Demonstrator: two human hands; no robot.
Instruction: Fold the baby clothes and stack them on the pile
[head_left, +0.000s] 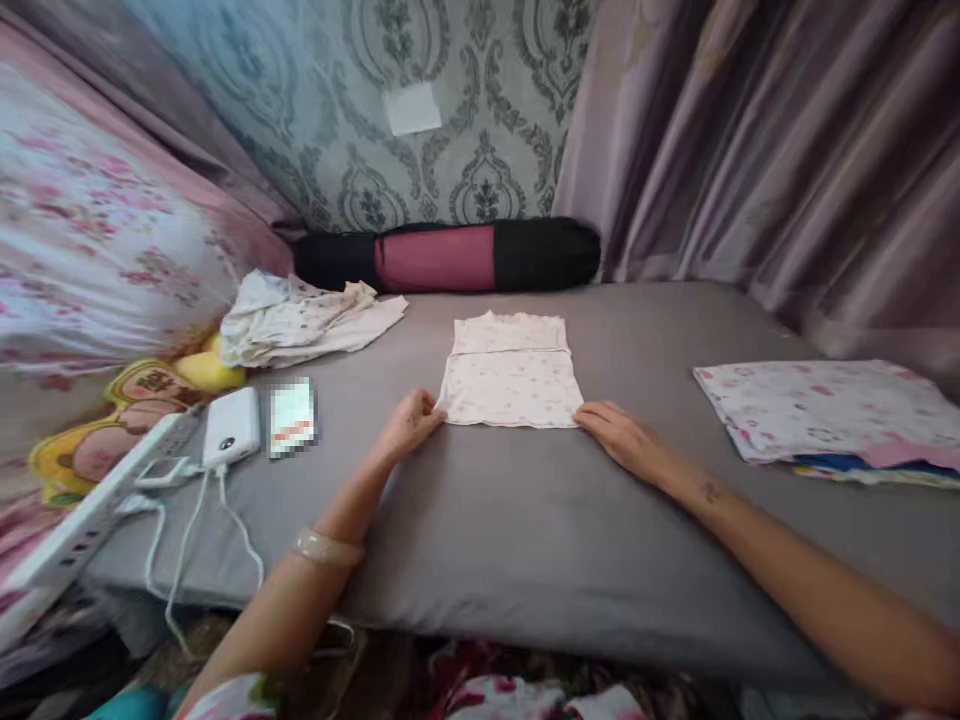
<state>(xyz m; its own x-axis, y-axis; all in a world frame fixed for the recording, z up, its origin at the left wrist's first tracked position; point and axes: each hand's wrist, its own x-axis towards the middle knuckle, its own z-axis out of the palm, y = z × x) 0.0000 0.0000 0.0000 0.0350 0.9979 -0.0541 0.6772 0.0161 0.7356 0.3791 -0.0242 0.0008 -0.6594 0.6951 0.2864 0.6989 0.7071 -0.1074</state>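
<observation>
A small pale pink garment (514, 385) with a faint print lies on the grey sheet in front of me. It is folded, with a crosswise edge near its far third; its exact kind is unclear. My left hand (414, 422) pinches the near left corner between thumb and fingers. At the near right corner, my right hand (619, 430) grips the fabric, fingers together and pointing inward. The near edge stretches fairly straight between both hands.
Crumpled pale clothes (300, 318) lie at the far left. A folded printed stack (832, 410) sits at right. Left are a power bank (232, 425) with white cables, a power strip (97, 510) and a blurred-out packet (292, 417). A black-and-maroon roll (442, 257) lines the wall.
</observation>
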